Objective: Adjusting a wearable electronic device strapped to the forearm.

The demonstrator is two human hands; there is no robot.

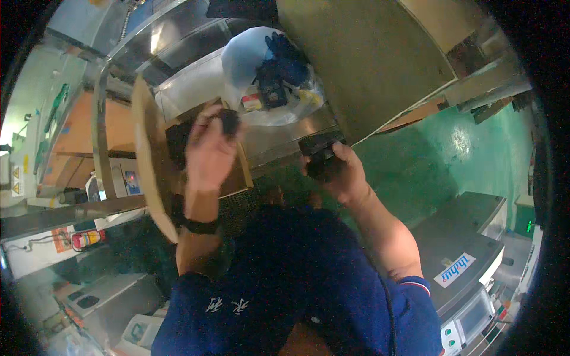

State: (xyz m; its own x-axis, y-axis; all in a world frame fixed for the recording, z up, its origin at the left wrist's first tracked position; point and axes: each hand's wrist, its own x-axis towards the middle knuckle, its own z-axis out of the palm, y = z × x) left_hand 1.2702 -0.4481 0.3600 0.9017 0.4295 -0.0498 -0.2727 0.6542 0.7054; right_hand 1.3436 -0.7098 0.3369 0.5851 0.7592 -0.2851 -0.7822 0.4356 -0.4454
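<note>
My left hand (208,155) is over an open cardboard box (245,172), its fingers closed on a small black piece (229,121) that motion blurs. Dark contents (177,144) show inside the box beside that hand. To the right, my right hand (349,178) grips black blocky pieces (321,147), thumb on top; their exact kind and count cannot be made out. A clear plastic bag (240,56) lies beyond both hands on the metal surface. In it are dark gloves (288,58) and a small red-and-white packet (251,102).
A raised cardboard flap (145,139) stands left of my left forearm. At the far right of the bench lies a large grey-brown board (368,59). Green floor (409,154) stretches to the right, with a grey machine (460,237) on it. A metal rail (65,216) runs along the left.
</note>
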